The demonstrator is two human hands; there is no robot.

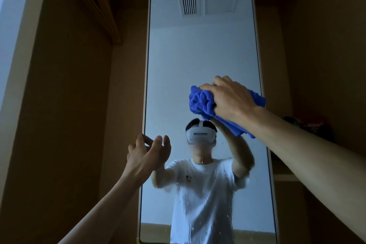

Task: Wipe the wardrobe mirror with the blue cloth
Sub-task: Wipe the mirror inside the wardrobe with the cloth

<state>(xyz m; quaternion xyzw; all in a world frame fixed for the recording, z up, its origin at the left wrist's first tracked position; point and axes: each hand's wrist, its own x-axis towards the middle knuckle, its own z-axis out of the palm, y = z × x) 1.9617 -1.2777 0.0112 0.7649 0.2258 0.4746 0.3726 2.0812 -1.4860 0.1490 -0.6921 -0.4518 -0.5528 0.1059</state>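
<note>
Gripping the bunched blue cloth [202, 103] against the wardrobe mirror [198, 55] right of its middle, the right hand [229, 99] should flatten it and sweep down through the droplets [190, 194] below, while the left hand [142, 154] curls loosely at the left edge, gripping or merely touching I cannot tell.

A tall mirror [198, 55] is mounted upright between the brown compartments of a wardrobe [59, 105]. A bunched blue cloth [202, 103] is pressed against its glass near the right edge. Water drops [198, 204] are spread over the lower glass.
</note>
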